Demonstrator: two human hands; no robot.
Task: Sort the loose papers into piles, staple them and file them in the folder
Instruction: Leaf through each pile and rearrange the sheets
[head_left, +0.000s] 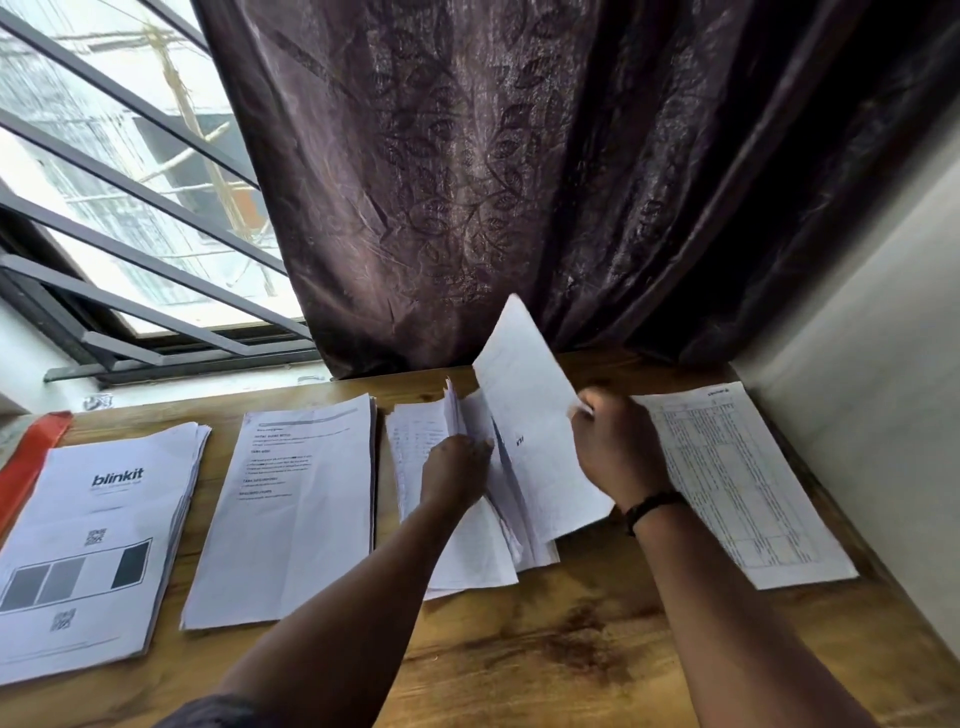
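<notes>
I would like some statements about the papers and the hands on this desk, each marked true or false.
1. The right hand holds a lifted sheet. True.
2. The blinkit pile lies at the far right of the desk. False: it is at the far left, beside the red folder.
3. The left hand rests on the middle pile. True.
4. The table sheet lies under the left hand. False: it lies alone at the right, near the wall.
5. A stapler stands on the wooden desk. False: none is visible.
</notes>
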